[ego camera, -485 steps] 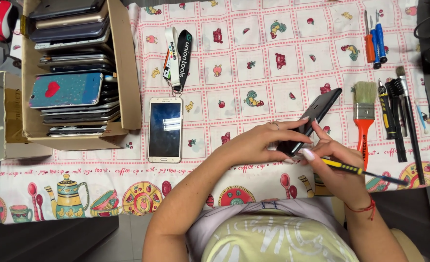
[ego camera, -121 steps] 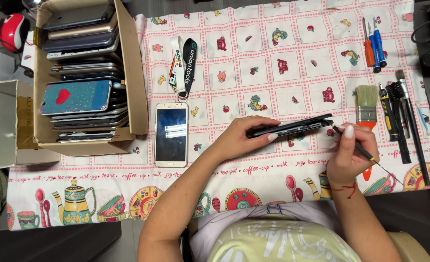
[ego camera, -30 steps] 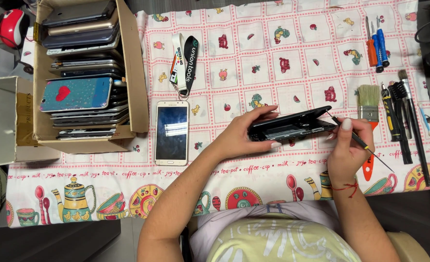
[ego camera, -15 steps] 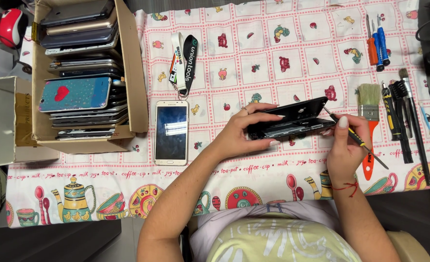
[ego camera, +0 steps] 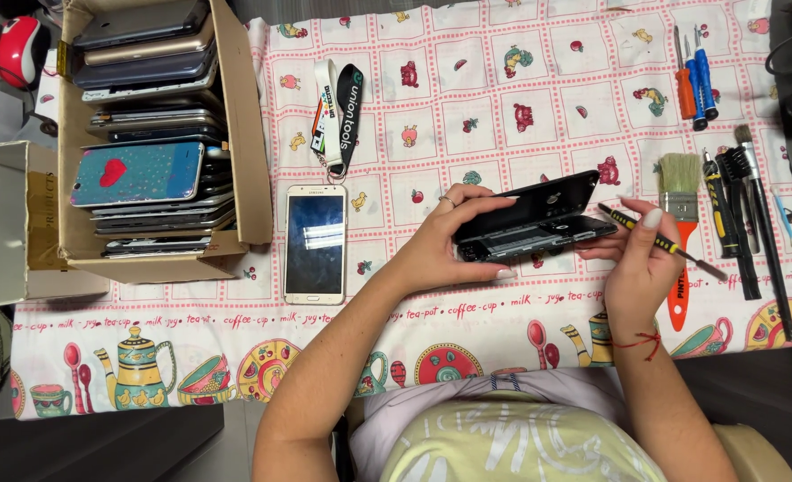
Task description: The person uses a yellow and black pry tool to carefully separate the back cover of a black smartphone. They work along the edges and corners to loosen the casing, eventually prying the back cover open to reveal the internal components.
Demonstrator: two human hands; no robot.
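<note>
My left hand (ego camera: pixel 454 239) grips a black phone (ego camera: pixel 539 214) by its left end, holding it above the patterned tablecloth (ego camera: pixel 503 98). The phone's back cover is lifted off the body along the far edge, showing the inside. My right hand (ego camera: pixel 637 259) supports the phone's right end and also holds a thin yellow-and-black screwdriver (ego camera: pixel 659 243), whose tip points right, away from the phone.
A white phone (ego camera: pixel 314 243) lies face up left of my hands. A cardboard box (ego camera: pixel 240 134) of stacked phones stands at far left. Lanyards (ego camera: pixel 341 112) lie above. A brush (ego camera: pixel 680 232), screwdrivers (ego camera: pixel 695 67) and other tools (ego camera: pixel 749 214) lie at right.
The phone's back cover has opened wider from the body over the last second. My right hand has shifted slightly left under the phone's end, still with the screwdriver.
</note>
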